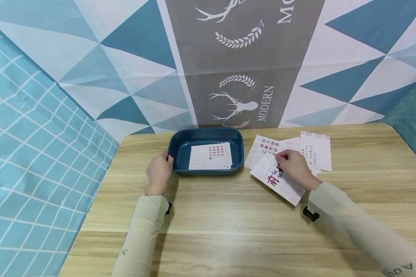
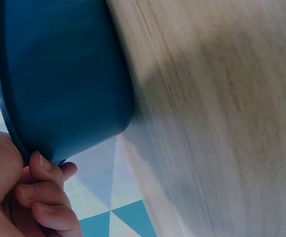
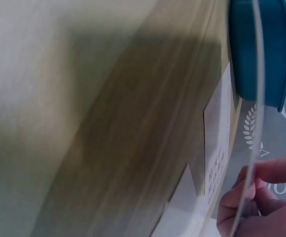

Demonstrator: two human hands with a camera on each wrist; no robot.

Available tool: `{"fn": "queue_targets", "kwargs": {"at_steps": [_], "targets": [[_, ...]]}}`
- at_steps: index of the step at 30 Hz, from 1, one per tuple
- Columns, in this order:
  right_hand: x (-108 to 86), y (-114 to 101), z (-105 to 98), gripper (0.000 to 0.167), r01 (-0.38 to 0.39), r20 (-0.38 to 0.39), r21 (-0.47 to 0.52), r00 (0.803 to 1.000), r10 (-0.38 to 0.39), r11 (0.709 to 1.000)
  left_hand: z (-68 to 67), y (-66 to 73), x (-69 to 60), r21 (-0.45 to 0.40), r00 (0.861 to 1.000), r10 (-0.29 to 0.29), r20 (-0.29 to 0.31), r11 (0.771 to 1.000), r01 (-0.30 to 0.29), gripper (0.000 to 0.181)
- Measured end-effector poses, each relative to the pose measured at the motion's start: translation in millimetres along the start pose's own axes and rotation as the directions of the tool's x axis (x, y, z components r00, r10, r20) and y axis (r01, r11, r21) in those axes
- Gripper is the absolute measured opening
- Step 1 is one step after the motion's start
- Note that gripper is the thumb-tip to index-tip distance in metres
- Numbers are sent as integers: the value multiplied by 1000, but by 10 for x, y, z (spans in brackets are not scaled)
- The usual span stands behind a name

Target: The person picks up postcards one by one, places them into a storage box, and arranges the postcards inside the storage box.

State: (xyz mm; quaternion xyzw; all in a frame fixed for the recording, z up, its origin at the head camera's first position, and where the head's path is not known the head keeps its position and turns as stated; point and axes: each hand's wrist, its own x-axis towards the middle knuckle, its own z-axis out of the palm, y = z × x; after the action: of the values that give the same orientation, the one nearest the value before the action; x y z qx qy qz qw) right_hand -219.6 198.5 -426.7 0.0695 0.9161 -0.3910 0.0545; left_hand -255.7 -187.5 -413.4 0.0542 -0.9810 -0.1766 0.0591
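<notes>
My left hand (image 1: 158, 172) pinches the left rim of a dark blue rectangular basin (image 1: 180, 154); the left wrist view shows the thumb and curled fingers (image 2: 47, 195) at that rim. White printed cards (image 1: 209, 157) lie flat inside the basin. To its right, my right hand (image 1: 297, 168) pinches the edge of a white card (image 1: 289, 194) with large red characters. The card is tilted and raised off the table; in the right wrist view it appears edge-on as a thin strip. Several more printed cards (image 1: 320, 148) lie overlapping on the table behind it, partly hidden by the hand.
The wooden table (image 1: 222, 227) carries the basin and cards toward its back edge. Behind it hangs a patterned cloth (image 1: 242, 65) with deer heads and triangles. A blue tiled surface (image 1: 38, 173) is on the left.
</notes>
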Motion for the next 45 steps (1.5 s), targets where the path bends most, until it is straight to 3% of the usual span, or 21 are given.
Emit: {"fn": "queue_targets", "kwargs": {"at_steps": [8, 24, 45], "targets": [[0, -48, -92, 26, 25, 6, 11, 1000, -25, 1000, 0, 7, 0, 5, 1000, 0, -7, 1000, 0, 24], [99, -219, -161, 25, 179, 0, -22, 984, -179, 984, 6, -3, -4, 3, 1000, 4, -17, 1000, -4, 22], [234, -520, -138, 21, 326, 82, -9, 942, -324, 945, 18, 9, 14, 3, 1000, -10, -22, 1000, 10, 25]]}}
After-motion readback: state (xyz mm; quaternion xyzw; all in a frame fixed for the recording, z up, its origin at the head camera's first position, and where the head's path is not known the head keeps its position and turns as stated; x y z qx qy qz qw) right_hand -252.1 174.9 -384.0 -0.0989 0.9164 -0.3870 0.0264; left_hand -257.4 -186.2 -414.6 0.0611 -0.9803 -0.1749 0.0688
